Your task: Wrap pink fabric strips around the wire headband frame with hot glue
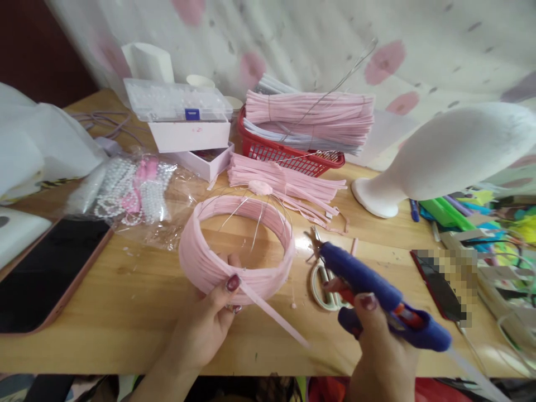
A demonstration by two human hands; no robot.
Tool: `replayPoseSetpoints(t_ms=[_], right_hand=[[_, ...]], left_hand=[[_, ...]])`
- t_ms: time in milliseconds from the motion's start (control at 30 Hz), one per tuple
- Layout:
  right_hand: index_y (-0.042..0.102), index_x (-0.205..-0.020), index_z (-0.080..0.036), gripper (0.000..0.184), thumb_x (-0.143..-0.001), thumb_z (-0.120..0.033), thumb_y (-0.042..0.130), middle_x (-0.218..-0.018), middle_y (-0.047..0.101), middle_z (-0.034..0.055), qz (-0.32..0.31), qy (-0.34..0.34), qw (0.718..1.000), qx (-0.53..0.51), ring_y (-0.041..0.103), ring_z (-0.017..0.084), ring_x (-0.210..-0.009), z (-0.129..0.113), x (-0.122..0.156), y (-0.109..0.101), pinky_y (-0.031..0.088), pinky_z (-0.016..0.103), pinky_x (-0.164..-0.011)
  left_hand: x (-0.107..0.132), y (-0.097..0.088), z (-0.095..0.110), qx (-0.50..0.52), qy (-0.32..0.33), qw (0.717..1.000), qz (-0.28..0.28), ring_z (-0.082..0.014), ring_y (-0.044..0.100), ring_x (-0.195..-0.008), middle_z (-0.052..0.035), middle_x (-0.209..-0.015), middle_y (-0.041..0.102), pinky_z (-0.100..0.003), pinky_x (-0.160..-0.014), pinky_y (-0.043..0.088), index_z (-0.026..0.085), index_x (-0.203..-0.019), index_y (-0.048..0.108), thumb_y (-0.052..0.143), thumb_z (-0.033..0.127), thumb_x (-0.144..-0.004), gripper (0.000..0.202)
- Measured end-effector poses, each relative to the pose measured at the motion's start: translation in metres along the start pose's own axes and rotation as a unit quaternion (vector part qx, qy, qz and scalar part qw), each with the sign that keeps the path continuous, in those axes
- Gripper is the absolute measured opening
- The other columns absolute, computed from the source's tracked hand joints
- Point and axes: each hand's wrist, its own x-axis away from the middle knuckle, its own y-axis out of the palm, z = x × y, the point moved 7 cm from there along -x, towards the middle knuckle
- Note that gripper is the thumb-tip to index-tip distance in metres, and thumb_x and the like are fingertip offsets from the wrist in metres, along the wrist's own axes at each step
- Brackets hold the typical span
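Observation:
My left hand (pixel 209 324) grips the near side of a pink ring (pixel 201 262) built up from rows of fuzzy pipe cleaners. The thumb presses on its outer wall, where one loose pink strip (pixel 276 321) sticks out toward the lower right. Thin wires arch over the ring's far side, beside a pale pink oval piece (pixel 260 187). In my right hand (pixel 379 346) is a blue hot glue gun (pixel 364 273), its nozzle pointing up and left, apart from the ring. A clear glue stick trails from its back. White-handled scissors (pixel 320 290) lie behind the nozzle, partly hidden.
Pink pipe cleaner bundles fill a red basket (pixel 293 159), with another bundle (pixel 280 181) before it. A white foam head (pixel 452 156) stands right. Bagged pearl beads (pixel 129 190), boxes (pixel 190 134) and a tablet-like black device (pixel 54 273) are left; a phone (pixel 439 285) lies right.

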Motion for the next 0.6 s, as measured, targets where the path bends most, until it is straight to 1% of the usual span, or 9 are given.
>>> replayPoseSetpoints(t_ms=[33,100,167,200,233,300,367,500,600], right_hand=[[0.07,-0.078,-0.02,0.035,-0.088,-0.052,0.063,-0.068,0.069,0.0075,0.056,0.073,0.996,0.007,0.058,0.018,-0.049,0.014,-0.003,-0.012,0.042,0.029,-0.039],[0.072,-0.079,-0.018,0.041,-0.082,-0.058,0.067,-0.074,0.071,0.0086,0.138,0.215,0.966,0.038,0.056,0.016,-0.049,0.044,-0.008,-0.037,0.042,0.027,-0.039],[0.073,-0.08,-0.016,0.051,-0.08,-0.066,0.063,-0.074,0.071,0.0088,0.142,0.295,0.939,0.109,0.055,0.015,-0.049,0.071,-0.016,-0.057,0.041,0.027,-0.039],[0.074,-0.083,-0.015,0.054,-0.078,-0.068,0.063,-0.074,0.072,0.0091,0.136,0.319,0.926,0.149,0.056,0.016,-0.051,0.084,-0.02,-0.066,0.042,0.027,-0.04],[0.074,-0.086,-0.015,0.057,-0.077,-0.069,0.063,-0.075,0.072,0.0098,0.118,0.338,0.918,0.171,0.059,0.018,-0.053,0.097,-0.023,-0.073,0.044,0.028,-0.043],[0.073,-0.089,-0.014,0.059,-0.078,-0.07,0.059,-0.078,0.074,0.0111,0.083,0.347,0.916,0.183,0.064,0.022,-0.061,0.12,-0.025,-0.081,0.048,0.03,-0.05],[0.072,-0.084,-0.016,0.055,-0.08,-0.068,0.055,-0.077,0.074,0.0114,0.069,0.33,0.919,0.206,0.067,0.025,-0.067,0.131,-0.024,-0.085,0.05,0.033,-0.056],[0.068,-0.072,-0.021,0.05,-0.082,-0.065,0.047,-0.066,0.071,0.0114,0.049,0.31,0.905,0.286,0.068,0.031,-0.07,0.127,-0.017,-0.095,0.049,0.037,-0.06],[0.067,-0.068,-0.022,0.053,-0.077,-0.072,0.05,-0.059,0.067,0.0114,0.005,0.346,0.866,0.361,0.066,0.034,-0.067,0.123,-0.002,-0.114,0.049,0.042,-0.06]], left_hand=[[0.0,-0.001,0.0,0.005,-0.003,1.0,0.004,-0.0184,0.069,-0.087,-0.0015,-0.096,0.075,-0.019,-0.064,0.057,0.028,-0.109,0.074,0.093,0.032,-0.055,0.057],[0.0,-0.002,-0.001,0.015,-0.007,1.0,0.007,-0.018,0.069,-0.087,-0.0006,-0.095,0.076,-0.018,-0.064,0.057,0.027,-0.113,0.072,0.094,0.028,-0.054,0.062],[0.0,-0.003,-0.001,0.024,-0.009,1.0,0.008,-0.0167,0.069,-0.082,-0.0001,-0.096,0.076,-0.018,-0.06,0.056,0.028,-0.117,0.07,0.094,0.025,-0.054,0.068],[0.0,-0.005,-0.001,0.029,-0.008,0.999,0.011,-0.0159,0.069,-0.079,0.0002,-0.097,0.075,-0.018,-0.059,0.056,0.028,-0.119,0.069,0.094,0.024,-0.054,0.071],[-0.001,-0.006,-0.001,0.033,-0.008,0.999,0.014,-0.0152,0.069,-0.077,0.0006,-0.098,0.075,-0.018,-0.059,0.056,0.029,-0.121,0.068,0.094,0.023,-0.053,0.073],[-0.002,-0.008,-0.002,0.037,-0.007,0.999,0.017,-0.0144,0.069,-0.074,0.0015,-0.101,0.075,-0.018,-0.059,0.056,0.031,-0.125,0.065,0.094,0.023,-0.054,0.077],[-0.003,-0.011,-0.002,0.038,-0.005,0.999,0.02,-0.0151,0.07,-0.076,0.0023,-0.102,0.075,-0.018,-0.06,0.057,0.032,-0.126,0.065,0.094,0.023,-0.054,0.078],[-0.003,-0.012,-0.003,0.021,-0.005,0.999,0.026,-0.0186,0.072,-0.085,0.0019,-0.102,0.076,-0.019,-0.064,0.058,0.032,-0.124,0.066,0.093,0.021,-0.055,0.075],[0.0,-0.005,-0.001,0.015,0.002,0.999,0.028,-0.0182,0.072,-0.088,0.0019,-0.098,0.076,-0.018,-0.062,0.056,0.031,-0.123,0.068,0.093,0.025,-0.056,0.072]])
